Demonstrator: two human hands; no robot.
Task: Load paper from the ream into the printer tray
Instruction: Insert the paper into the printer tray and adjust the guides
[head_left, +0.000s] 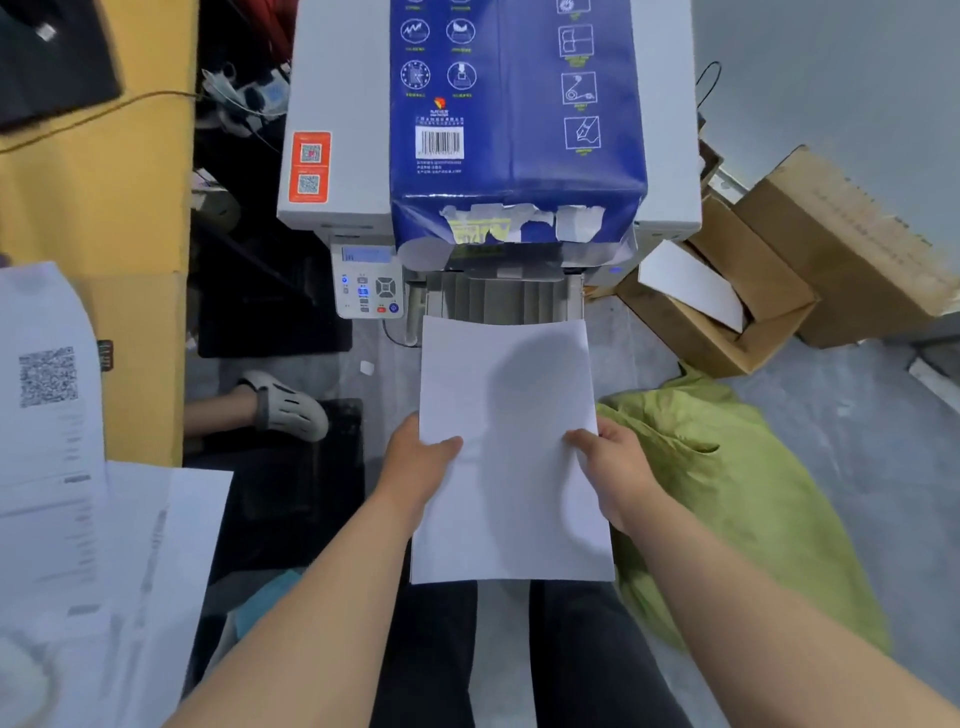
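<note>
A stack of white paper (511, 441) is held flat in front of me, its far edge at the printer's grey tray opening (493, 299). My left hand (418, 462) grips the stack's left edge, thumb on top. My right hand (613, 465) grips its right edge the same way. The blue paper ream (514, 119) lies on top of the white printer (337, 104), its near end torn open. The printer's control panel (366, 280) sits left of the tray opening.
Open cardboard boxes (753, 291) stand right of the printer. A green cloth (727, 493) lies on the floor at my right. Printed sheets (78, 493) cover a surface at left, beside a yellow desk (104, 182). Another person's foot in a white clog (288, 405) rests at left.
</note>
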